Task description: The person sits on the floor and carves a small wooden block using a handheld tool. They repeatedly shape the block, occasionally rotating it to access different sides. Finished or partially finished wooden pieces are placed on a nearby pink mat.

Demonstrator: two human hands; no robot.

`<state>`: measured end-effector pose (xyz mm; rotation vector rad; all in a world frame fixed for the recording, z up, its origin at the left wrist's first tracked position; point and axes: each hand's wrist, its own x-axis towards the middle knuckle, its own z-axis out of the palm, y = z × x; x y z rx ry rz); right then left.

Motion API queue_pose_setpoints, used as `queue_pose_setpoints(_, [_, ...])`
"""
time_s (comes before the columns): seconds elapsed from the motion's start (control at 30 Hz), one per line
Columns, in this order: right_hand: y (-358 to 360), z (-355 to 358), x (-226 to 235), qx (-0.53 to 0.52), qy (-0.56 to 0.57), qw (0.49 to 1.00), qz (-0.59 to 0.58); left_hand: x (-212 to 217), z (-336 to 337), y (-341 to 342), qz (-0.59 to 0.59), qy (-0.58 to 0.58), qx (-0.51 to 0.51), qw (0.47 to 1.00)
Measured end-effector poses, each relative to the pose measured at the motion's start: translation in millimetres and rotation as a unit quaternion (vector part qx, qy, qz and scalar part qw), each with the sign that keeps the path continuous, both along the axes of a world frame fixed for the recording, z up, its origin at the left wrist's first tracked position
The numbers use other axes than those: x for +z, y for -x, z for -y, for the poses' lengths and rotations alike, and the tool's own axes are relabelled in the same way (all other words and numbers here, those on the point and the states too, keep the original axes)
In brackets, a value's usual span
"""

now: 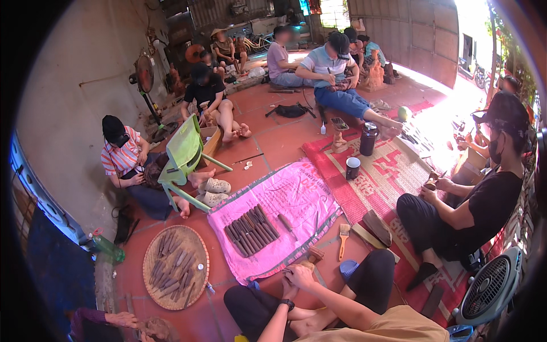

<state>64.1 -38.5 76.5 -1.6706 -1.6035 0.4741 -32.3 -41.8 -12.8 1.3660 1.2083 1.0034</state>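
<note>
We hold a small piece of pale wood (pixel 301 267) low over the tiled floor (pixel 273 142), just above our crossed legs. Our left hand (pixel 289 280) is closed around its near side and our right hand (pixel 302 275) is curled over the top, fingers bent tight, so most of the piece is covered. Whether the right hand also grips a tool, we cannot tell.

Just ahead lies a pink mat (pixel 285 199) with a row of dark chisels (pixel 252 231) laid side by side, and a single loose chisel (pixel 285 222) near them. A brush (pixel 343 235) rests to the right beside a blue cup (pixel 348 268). To the left sits a round woven tray (pixel 196 245) with more dark tools.

The risk, as we judge it, is a slip: both hands crowd one small piece, so any blade working it could run into a finger, or the piece could twist loose and drop onto the tools below.

The shape of the wood is hidden by our fingers, and the fisheye rim bends and darkens everything at the edges. A fan (pixel 490 288) at the right is partly cut off.
</note>
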Motion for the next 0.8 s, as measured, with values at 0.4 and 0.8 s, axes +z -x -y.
queue_pose_setpoints(0.4, [8,-5,-2,-0.066,0.012,0.995,0.072,17,-4,4,-0.063,0.097,-0.105,0.988])
queue_pose_setpoints(0.8, [-7,12,17,0.014,0.045,0.992,0.121,23,-4,0,-0.046,-0.009,-0.135,0.99])
